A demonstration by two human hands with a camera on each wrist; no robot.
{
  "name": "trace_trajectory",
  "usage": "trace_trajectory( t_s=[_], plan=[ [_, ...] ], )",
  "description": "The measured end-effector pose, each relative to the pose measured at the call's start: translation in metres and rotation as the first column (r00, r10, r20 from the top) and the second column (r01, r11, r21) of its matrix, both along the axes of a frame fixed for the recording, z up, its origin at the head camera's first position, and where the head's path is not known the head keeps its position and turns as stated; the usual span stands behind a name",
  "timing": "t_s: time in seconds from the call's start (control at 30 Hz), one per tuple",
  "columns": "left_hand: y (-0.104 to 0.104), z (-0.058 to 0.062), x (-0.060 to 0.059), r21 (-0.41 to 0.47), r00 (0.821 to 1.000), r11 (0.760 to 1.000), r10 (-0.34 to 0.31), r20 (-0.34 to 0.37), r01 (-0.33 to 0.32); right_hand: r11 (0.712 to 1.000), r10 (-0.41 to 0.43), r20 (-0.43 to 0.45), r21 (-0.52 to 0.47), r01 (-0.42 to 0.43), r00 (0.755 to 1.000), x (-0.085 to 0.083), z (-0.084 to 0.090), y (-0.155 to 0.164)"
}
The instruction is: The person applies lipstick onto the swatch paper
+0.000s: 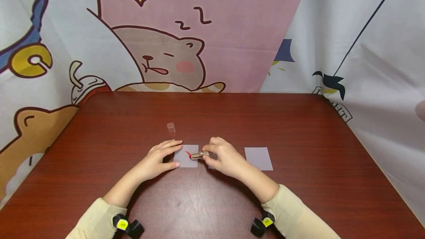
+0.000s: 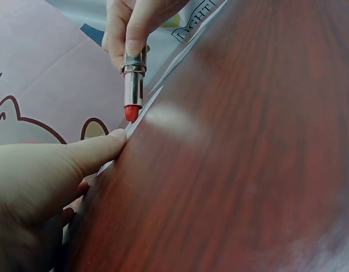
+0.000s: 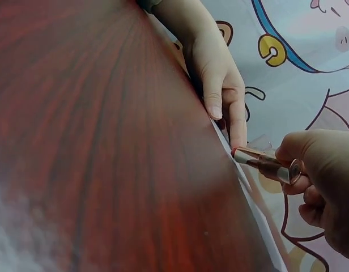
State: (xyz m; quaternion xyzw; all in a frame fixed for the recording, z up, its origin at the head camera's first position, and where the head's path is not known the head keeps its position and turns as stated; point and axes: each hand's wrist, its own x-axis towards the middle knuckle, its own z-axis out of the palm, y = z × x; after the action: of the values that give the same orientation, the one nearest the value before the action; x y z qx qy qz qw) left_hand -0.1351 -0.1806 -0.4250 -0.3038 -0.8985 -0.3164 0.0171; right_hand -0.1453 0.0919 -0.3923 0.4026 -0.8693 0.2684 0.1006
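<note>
A lipstick (image 1: 199, 155) with a shiny metal tube and red tip is pinched by my right hand (image 1: 226, 158). Its tip meets a small white paper (image 1: 188, 162), where a short red streak (image 1: 187, 153) shows. Spread straight, the fingers of my left hand (image 1: 154, 162) rest on the left edge of that paper. In the left wrist view the red tip (image 2: 132, 113) points down just beyond my left thumb. From the right wrist view, the lipstick (image 3: 268, 164) slants out from between my thumb and fingers.
A clear cap (image 1: 171, 130) stands behind the left hand on the brown table (image 1: 265, 121). Another white paper (image 1: 259, 159) lies to the right of my right hand, and a pale edge of paper (image 1: 211, 167) peeks out beneath that hand. A printed cloth (image 1: 245, 28) hangs behind.
</note>
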Motion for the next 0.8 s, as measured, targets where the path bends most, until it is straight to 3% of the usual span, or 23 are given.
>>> trace_trajectory(
  t_s=[0.4, 0.57, 0.8],
  plan=[
    [0.000, 0.000, 0.000, -0.008, 1.000, 1.000, 0.003, -0.007, -0.003, 0.982, -0.013, 0.125, -0.184, 0.036, 0.992, -0.001, -0.002, 0.008],
    [-0.001, -0.001, 0.000, -0.004, 1.000, 1.000, 0.004, -0.013, -0.004, 0.958, 0.008, 0.139, -0.285, 0.033, 0.990, -0.001, -0.005, 0.012],
    [0.000, -0.001, 0.000, 0.012, 1.000, 1.000, 0.006, -0.009, -0.006, 0.938, 0.013, 0.115, -0.347, 0.028, 0.993, -0.002, -0.003, 0.020]
  ],
)
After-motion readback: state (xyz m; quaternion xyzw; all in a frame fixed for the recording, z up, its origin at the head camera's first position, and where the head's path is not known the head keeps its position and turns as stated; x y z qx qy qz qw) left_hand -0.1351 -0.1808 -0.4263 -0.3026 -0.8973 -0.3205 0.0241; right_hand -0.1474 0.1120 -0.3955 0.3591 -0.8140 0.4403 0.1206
